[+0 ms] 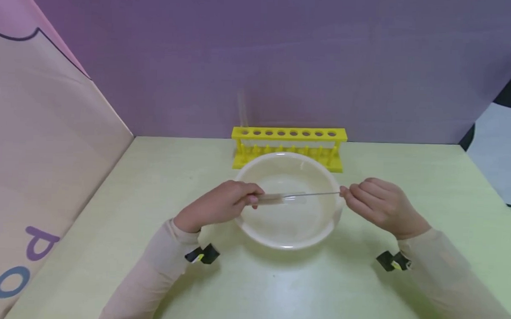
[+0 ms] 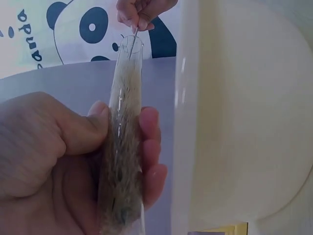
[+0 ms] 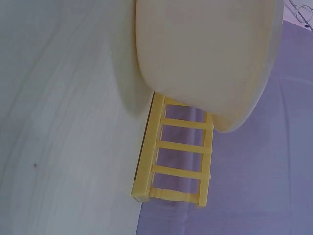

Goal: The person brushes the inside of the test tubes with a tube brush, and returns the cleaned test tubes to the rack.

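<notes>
My left hand (image 1: 226,203) grips a clear glass test tube (image 2: 139,93), held sideways over the white bowl (image 1: 286,233) with its mouth toward the right. Inside the tube is a test tube brush (image 2: 124,147), its bristles filling much of the glass. A thin wire handle (image 1: 315,194) comes out of the mouth. The far end of that wire is pinched by my right hand (image 1: 380,204), beyond the bowl's right rim. In the left wrist view, thumb and fingers lie on opposite sides of the glass. The right wrist view shows neither hand.
Behind the bowl stands a yellow test tube rack (image 1: 288,132), partly hidden by it. Another clear tube (image 1: 242,109) stands in the rack's left end. A purple panel (image 1: 284,62) closes off the back of the pale green table (image 1: 276,291), and a printed panel (image 1: 36,147) the left.
</notes>
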`<state>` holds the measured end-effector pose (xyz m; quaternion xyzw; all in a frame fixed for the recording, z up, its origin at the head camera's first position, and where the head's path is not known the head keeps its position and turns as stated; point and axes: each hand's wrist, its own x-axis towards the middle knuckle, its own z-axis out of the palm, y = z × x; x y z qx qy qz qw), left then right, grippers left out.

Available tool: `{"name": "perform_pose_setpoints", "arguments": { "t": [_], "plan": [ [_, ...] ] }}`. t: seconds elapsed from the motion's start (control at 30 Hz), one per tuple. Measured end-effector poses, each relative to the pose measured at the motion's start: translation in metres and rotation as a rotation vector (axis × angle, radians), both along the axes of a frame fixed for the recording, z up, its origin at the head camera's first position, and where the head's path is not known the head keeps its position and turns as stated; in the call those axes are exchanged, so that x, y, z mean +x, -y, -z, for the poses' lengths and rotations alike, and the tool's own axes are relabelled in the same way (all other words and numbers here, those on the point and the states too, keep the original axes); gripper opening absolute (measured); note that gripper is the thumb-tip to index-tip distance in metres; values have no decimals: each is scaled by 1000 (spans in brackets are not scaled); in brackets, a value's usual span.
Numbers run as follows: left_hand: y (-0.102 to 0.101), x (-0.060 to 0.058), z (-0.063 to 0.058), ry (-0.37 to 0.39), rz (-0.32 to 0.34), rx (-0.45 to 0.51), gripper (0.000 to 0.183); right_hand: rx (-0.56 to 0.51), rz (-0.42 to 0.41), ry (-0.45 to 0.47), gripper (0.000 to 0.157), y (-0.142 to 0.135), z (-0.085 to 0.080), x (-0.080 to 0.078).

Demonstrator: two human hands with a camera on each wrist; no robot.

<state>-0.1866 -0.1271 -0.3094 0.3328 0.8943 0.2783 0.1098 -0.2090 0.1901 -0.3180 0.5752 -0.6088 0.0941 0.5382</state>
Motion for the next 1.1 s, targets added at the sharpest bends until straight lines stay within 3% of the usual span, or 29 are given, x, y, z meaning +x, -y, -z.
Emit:
{"name": "perform_pose_setpoints", "arguments": {
  "t": [0.5, 1.1],
  "plan": [
    [14, -7, -6, 121, 25, 20, 18, -30, 23, -13, 24, -7, -3, -1],
    [25, -10, -4, 166, 24, 34, 19, -37, 31, 14, 25, -20, -4, 2]
  ]
}}
